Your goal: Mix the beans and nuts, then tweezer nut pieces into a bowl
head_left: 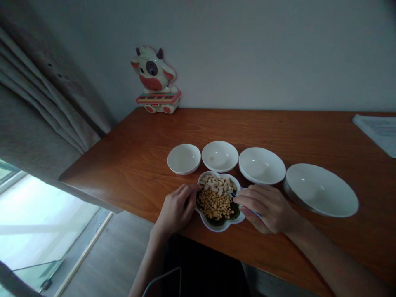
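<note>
A white dish with a wavy, lobed rim (218, 227) stands near the table's front edge. Inside it are pale flat seeds (218, 183) at the back, yellow beans (215, 203) in the middle and dark green bits (236, 212) around the edge. My left hand (179, 207) grips the dish's left rim between thumb and fingers. Over the right rim, my right hand (267, 207) is closed on slim metal tweezers (232, 195), whose tips are among the seeds; most of the tool is hidden by my fingers.
Behind the dish stand white bowls in a row: a small one (184, 170), a second (220, 168) with a small pale piece inside, a third (262, 178) and a large one (321, 210). A cow toy (157, 82) and papers (379, 130) lie farther back on the wooden table (130, 165).
</note>
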Tool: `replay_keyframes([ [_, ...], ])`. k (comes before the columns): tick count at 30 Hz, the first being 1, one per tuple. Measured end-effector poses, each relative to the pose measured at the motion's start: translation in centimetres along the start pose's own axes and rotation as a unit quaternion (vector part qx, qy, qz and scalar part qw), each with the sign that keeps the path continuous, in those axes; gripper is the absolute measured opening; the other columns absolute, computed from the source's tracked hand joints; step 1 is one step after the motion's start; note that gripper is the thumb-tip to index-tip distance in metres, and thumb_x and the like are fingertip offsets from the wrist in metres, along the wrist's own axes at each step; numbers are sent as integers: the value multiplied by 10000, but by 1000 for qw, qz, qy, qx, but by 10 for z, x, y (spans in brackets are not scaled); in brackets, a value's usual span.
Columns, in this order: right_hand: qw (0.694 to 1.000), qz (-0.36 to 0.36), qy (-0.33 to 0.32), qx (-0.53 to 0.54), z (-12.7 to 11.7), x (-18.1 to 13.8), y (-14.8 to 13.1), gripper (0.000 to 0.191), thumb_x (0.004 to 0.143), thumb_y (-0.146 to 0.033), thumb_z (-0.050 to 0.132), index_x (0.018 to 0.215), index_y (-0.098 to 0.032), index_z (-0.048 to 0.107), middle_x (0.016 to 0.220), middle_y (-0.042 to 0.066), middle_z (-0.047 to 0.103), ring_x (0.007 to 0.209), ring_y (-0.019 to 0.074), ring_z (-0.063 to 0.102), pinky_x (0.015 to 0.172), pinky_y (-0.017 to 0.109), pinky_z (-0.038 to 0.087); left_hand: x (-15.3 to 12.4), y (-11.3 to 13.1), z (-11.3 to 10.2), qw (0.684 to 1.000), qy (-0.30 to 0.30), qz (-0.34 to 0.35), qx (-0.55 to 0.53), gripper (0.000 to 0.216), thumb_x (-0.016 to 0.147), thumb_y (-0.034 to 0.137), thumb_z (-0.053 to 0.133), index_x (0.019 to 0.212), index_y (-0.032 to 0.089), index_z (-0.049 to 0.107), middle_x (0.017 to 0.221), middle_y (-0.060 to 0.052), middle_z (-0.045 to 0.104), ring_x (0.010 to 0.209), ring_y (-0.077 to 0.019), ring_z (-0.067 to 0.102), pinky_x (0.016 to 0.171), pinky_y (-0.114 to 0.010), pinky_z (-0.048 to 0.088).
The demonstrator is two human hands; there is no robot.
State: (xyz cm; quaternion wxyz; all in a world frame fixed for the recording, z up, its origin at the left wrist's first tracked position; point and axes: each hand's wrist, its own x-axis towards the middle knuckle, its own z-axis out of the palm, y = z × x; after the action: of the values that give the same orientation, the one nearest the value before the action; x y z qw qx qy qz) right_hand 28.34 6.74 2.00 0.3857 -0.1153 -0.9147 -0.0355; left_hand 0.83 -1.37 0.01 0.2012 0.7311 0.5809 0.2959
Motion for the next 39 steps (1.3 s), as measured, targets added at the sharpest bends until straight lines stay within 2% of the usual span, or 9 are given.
replay_keyframes([
  [5, 1000, -18, -12, -19, -2, 1, 1, 146, 991, -174, 488, 1063, -147, 612, 872, 60, 730, 772, 165, 641, 705, 306, 514, 0, 0, -1, 1000, -4, 3, 0, 283, 1064, 229, 420, 1280, 218, 604, 1061, -67, 711, 904, -183, 697, 808, -296, 523],
  [23, 999, 3, -17, -27, 5, -1, 3, 151, 961, -156, 542, 1089, -155, 623, 916, 60, 747, 784, 164, 653, 690, 299, 533, 0, 0, -2, 1000, -8, 0, -14, 276, 1067, 242, 437, 1281, 226, 610, 1100, -82, 722, 942, -193, 711, 837, -311, 553],
  [30, 999, 11, -21, -32, 5, 1, 3, 163, 957, -120, 540, 1093, -138, 627, 911, 63, 767, 782, 162, 670, 707, 295, 553, 0, -1, -2, 1000, -13, 0, -18, 274, 1071, 252, 429, 1281, 223, 602, 1055, -70, 706, 907, -189, 695, 810, -313, 539],
  [39, 998, 49, 30, 19, 10, -10, 4, 277, 921, -70, 540, 1174, -140, 627, 925, 78, 767, 772, 166, 677, 658, 291, 553, 2, 1, -4, 1000, -10, 3, -21, 272, 1067, 249, 431, 1271, 223, 608, 1074, -75, 715, 923, -195, 705, 820, -315, 545],
])
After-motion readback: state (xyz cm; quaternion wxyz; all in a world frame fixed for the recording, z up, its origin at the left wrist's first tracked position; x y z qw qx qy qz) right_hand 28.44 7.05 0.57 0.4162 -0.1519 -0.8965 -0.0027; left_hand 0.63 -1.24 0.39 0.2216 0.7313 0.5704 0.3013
